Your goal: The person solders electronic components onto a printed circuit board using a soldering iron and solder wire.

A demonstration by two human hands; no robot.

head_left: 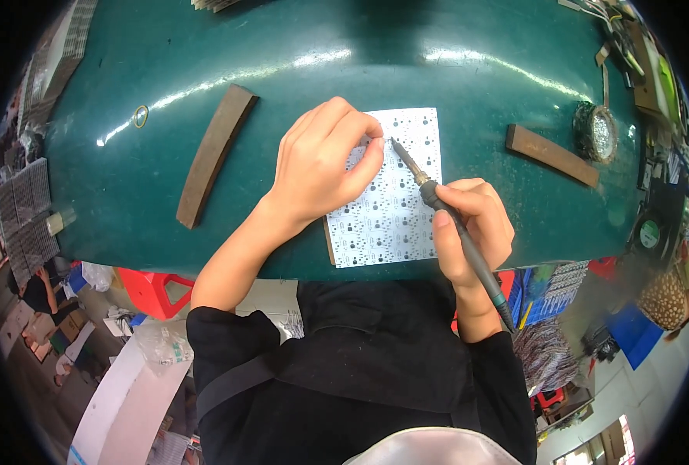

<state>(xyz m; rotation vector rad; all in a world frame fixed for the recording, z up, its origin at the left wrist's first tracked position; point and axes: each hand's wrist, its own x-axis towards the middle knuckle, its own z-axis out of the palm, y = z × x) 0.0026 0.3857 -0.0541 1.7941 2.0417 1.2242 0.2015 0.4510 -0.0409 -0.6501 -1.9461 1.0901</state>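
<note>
Where the black sleeves come up from the lower edge, I see both forearms reach over the near rim of the green table (468,93). My right hand (472,229) is curled tight round a soldering iron (453,225), held like a pen; its handle runs down past the wrist and its metal tip lies on the white circuit panel (391,209), just beside the left fingertips. The lower end of the handle is lost against the clutter under the table, and I cannot make out a cord. My left hand (321,163) rests on the panel's upper left part with fingers bent, thumb and forefinger pinched together right at the iron's tip; whatever they pinch is too small for me to tell. The panel lies flat at the near middle of the table, its left portion covered by that hand, with a brown edge showing under its lower left side. To the left lies a long brown bar (214,153), well apart; further left a small yellow ring (141,116). To the right sits a shorter brown bar (551,155), and beyond it a shiny round holder (597,132), too blurred for me to say more.
</note>
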